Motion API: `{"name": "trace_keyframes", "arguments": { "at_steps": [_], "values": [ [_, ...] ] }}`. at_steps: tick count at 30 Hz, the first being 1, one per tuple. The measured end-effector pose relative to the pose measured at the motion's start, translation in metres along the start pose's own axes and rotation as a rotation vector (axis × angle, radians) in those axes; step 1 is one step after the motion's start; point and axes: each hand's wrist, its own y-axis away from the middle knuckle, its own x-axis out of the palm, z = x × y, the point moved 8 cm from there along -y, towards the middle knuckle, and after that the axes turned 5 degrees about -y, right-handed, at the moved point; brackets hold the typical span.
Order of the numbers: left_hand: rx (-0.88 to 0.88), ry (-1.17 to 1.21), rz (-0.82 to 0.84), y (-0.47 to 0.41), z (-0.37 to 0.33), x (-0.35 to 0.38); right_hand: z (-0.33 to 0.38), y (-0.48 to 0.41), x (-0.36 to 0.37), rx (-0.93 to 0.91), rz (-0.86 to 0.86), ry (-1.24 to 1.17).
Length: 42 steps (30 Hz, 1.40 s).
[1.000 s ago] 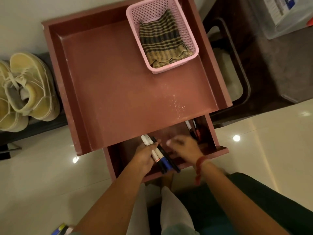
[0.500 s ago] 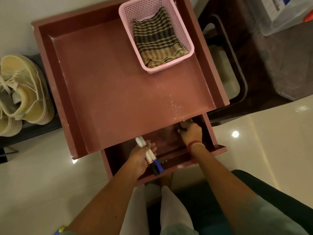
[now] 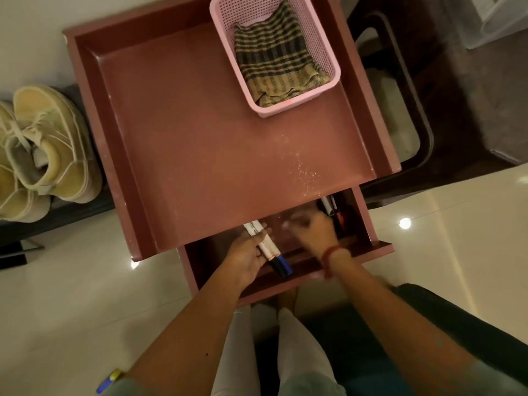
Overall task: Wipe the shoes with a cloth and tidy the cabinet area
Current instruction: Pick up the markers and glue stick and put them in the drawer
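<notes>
A reddish-brown cabinet (image 3: 177,144) has its top drawer (image 3: 368,250) pulled out toward me. My left hand (image 3: 245,258) grips a bunch of markers (image 3: 267,247) over the drawer's left part. My right hand (image 3: 314,232), blurred, reaches into the drawer's middle; what its fingers do is unclear. More pens (image 3: 328,207) lie in the drawer's far right corner. A striped cloth (image 3: 274,64) lies folded in a pink basket (image 3: 320,35) on the cabinet top. Pale yellow shoes (image 3: 48,150) sit on a low rack to the left.
A dark chair frame (image 3: 420,132) stands right of the cabinet. A translucent plastic box (image 3: 491,21) is at the top right. Glossy pale floor tiles (image 3: 85,295) surround my knees.
My right hand has come back from the drawer's far right corner toward its middle. My left hand keeps hold of the markers and has barely moved.
</notes>
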Motion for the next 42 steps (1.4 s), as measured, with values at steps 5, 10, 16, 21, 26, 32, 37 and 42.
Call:
{"name": "trace_keyframes", "arguments": {
  "at_steps": [5,10,16,21,26,32,37,42],
  "values": [
    [-0.017,-0.049,0.053,0.009,0.001,0.015,0.0,0.047,0.033,0.05,0.187,-0.167],
    [0.013,-0.068,0.008,0.005,-0.005,0.015,-0.024,0.014,-0.01,0.162,-0.08,-0.173],
    [-0.049,-0.015,-0.171,-0.008,-0.004,-0.005,-0.044,-0.046,-0.034,0.145,-0.233,0.365],
    [-0.048,0.085,-0.162,-0.012,0.005,-0.013,-0.055,-0.062,-0.035,0.169,-0.258,0.533],
    [-0.009,0.017,-0.116,-0.006,0.003,-0.008,-0.028,-0.029,-0.025,0.1,-0.178,0.079],
    [-0.006,-0.132,-0.041,0.002,0.0,0.008,-0.001,0.035,0.024,-0.036,0.166,0.101],
    [-0.014,-0.059,-0.047,-0.004,-0.001,0.012,0.007,0.011,0.02,-0.079,0.194,0.233],
    [-0.019,-0.085,-0.098,-0.006,0.0,0.009,-0.022,-0.038,-0.019,0.07,-0.099,0.405]
  ]
}}
